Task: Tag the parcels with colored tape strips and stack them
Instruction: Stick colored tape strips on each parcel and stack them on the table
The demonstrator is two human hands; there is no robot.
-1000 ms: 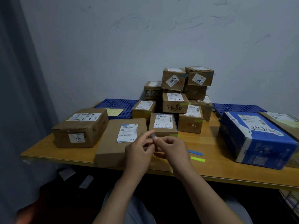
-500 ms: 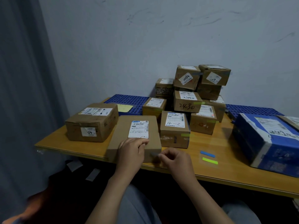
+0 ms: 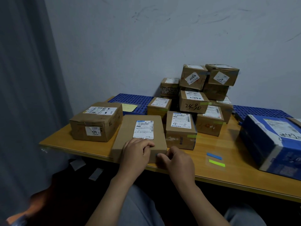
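Note:
A flat brown parcel (image 3: 128, 128) with a white label lies at the front edge of the wooden table (image 3: 211, 178). My left hand (image 3: 136, 152) rests on its top near the front edge, fingers bent and knuckles up. My right hand (image 3: 177, 162) is at the parcel's front right corner, its thumb and fingertip holding a small blue tape strip (image 3: 156, 155) against the front face; most of the strip is hidden. A spare blue strip (image 3: 214, 156) and a green strip (image 3: 217, 163) lie on the table to the right.
A box marked 40 (image 3: 96, 121) stands to the left and a box marked 4-2 (image 3: 180, 128) just behind. Several boxes are stacked at the back (image 3: 193, 101) on blue grid mats (image 3: 130, 99). A big blue parcel (image 3: 273, 142) fills the right. A curtain (image 3: 24, 95) hangs on the left.
Both hands came down from in front of me, where they held the blue strip between them. The left now rests on the flat parcel and the right has brought the strip to its front face.

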